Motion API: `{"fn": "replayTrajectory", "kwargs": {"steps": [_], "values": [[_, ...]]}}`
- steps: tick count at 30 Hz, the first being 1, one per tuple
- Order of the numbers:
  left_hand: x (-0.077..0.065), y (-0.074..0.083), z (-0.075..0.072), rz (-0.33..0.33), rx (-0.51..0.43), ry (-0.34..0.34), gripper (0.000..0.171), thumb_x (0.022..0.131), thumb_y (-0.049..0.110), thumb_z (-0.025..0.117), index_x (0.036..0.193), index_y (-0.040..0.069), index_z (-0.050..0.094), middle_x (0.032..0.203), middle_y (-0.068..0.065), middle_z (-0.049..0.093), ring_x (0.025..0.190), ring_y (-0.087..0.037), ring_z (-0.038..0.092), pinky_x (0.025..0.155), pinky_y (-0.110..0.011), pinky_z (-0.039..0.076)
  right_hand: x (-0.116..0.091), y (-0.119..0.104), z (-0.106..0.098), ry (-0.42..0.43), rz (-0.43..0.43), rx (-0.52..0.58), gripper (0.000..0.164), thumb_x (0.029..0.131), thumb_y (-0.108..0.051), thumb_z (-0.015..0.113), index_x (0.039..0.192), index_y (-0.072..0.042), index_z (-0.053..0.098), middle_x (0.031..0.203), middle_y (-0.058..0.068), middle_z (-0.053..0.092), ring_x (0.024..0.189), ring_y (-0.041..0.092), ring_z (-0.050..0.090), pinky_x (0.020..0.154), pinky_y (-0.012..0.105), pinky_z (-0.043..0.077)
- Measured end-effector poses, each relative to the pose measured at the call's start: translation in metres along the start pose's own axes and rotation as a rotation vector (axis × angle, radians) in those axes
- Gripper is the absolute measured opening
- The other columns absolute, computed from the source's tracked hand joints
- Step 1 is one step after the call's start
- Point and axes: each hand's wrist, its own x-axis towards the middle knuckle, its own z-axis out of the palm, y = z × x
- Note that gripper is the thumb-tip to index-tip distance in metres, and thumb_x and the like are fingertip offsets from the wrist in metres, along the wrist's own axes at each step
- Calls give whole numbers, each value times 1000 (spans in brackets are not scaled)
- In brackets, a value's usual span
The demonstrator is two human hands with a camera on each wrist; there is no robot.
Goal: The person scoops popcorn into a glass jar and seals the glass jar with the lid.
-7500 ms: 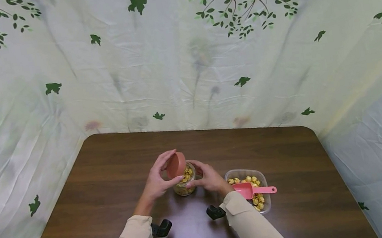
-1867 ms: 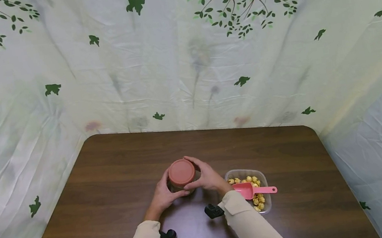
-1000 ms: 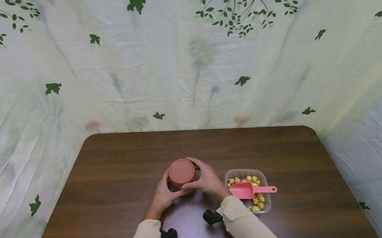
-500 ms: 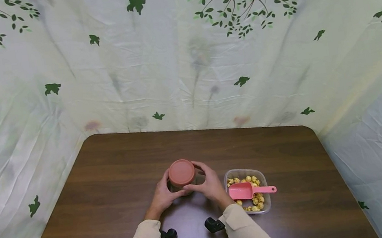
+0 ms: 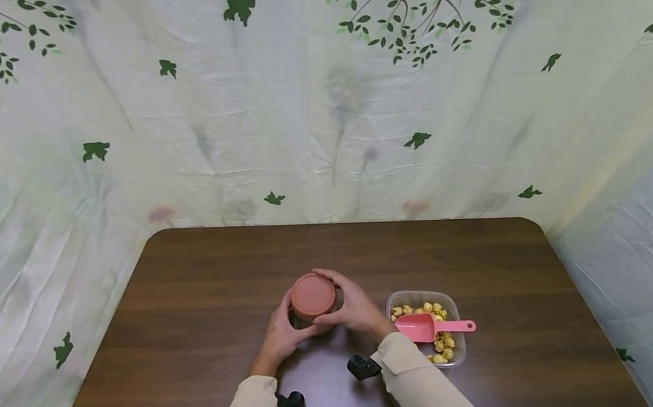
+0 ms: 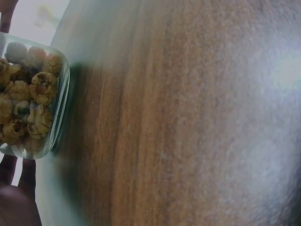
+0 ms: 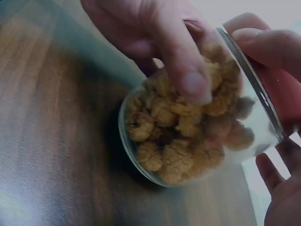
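A glass jar (image 7: 233,143) filled with caramel-coloured popcorn stands upright on the table. Its round reddish-pink lid (image 5: 313,295) sits on top. My left hand (image 5: 279,341) grips the glass from the left; in the right wrist view its thumb (image 7: 186,70) presses across the jar's side. On the other side, my right hand (image 5: 355,303) holds the lid's edge, thumb in front and fingers behind. The left wrist view catches the popcorn (image 6: 21,94) through the jar's lower part, with dark fingers at the frame's edge. The lid hides the jar's mouth from above.
A clear plastic container (image 5: 458,347) with popcorn stands to the right, beside my right forearm. A pink scoop (image 5: 417,328) lies across it, handle pointing right. Brown wood table (image 5: 215,262) lies underneath, backed by a printed curtain (image 5: 303,129).
Earlier my left hand held the lid tilted beside the jar's mouth, and my right hand held the glass. Now the lid covers the jar. Lately my right fingers shifted back and forth around its edge.
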Motion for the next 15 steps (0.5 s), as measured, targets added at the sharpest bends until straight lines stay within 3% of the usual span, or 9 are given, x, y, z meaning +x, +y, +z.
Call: {"fn": "replayTrajectory", "kwargs": {"steps": [6, 10, 15], "values": [[0, 0, 0, -1, -1, -3, 86, 70, 5, 85, 140, -8, 38, 136, -27, 50, 128, -40, 44, 107, -54, 32, 2, 0, -5, -23, 2, -17, 87, 66, -11, 89, 142, -12, 46, 132, 6, 56, 119, 26, 49, 103, 53, 34], [1, 0, 0, 8, 8, -4, 86, 70, 5, 85, 140, -9, 38, 135, -28, 50, 127, -41, 45, 107, -55, 32, 2, 0, -1, 18, -35, -65, 87, 65, -15, 91, 140, -7, 47, 133, 7, 55, 121, 24, 50, 103, 48, 38], [6, -26, 7, 17, 9, 21, 87, 67, 2, 86, 140, -6, 39, 135, -28, 50, 127, -41, 44, 108, -56, 29, 1, 0, 4, 43, -100, -111, 93, 65, -19, 91, 143, -3, 42, 141, 13, 45, 128, 28, 45, 107, 47, 35]]}}
